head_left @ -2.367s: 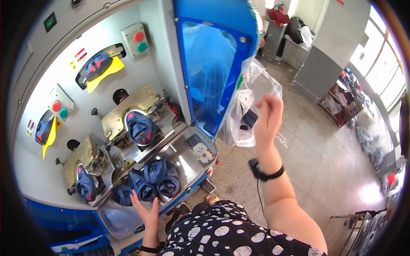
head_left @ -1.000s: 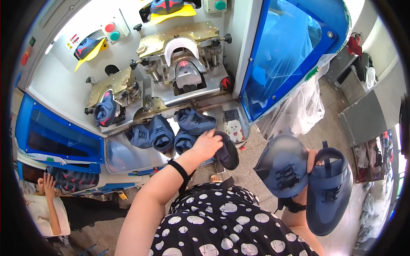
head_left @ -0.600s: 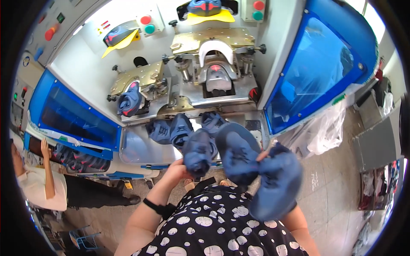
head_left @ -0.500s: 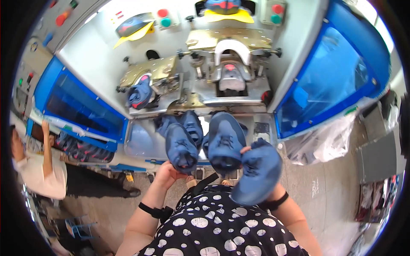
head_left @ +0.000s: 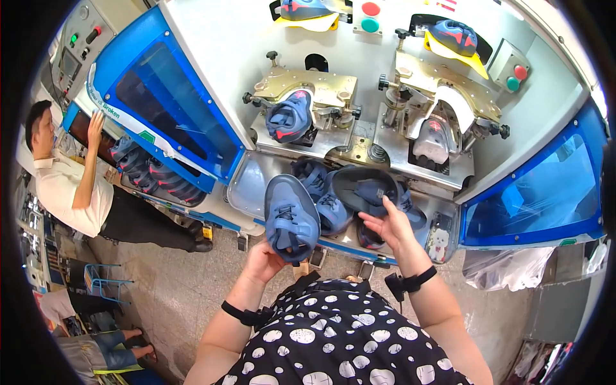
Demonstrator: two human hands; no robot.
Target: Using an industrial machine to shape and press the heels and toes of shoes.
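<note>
My left hand (head_left: 264, 262) grips a blue lace-up shoe (head_left: 292, 217) by its heel, toe pointing away from me. To the right, my right hand (head_left: 391, 228) has its fingers spread at the edge of a tilted blue shoe (head_left: 364, 186); a fingertip appears to touch it. That shoe lies over other blue shoes (head_left: 332, 212) on a metal tray (head_left: 249, 183). Beyond the tray, a blue shoe (head_left: 289, 120) with pink trim sits in the left clamp station. The right station holds a grey shoe-shaped form (head_left: 433, 138) under a white curved pad (head_left: 457, 106).
Red and green buttons (head_left: 370, 17) are on the machine's back wall. Blue-framed doors (head_left: 170, 90) flank the opening. A phone with a pale case (head_left: 440, 237) lies at the tray's right end. At left, another person (head_left: 74, 186) stands by a rack of shoes (head_left: 157, 173).
The view has turned, shifting the machine rightward. The shoe that was in my right hand near my body appears to be over the tray, and that hand's fingers have spread. My left hand keeps its shoe.
</note>
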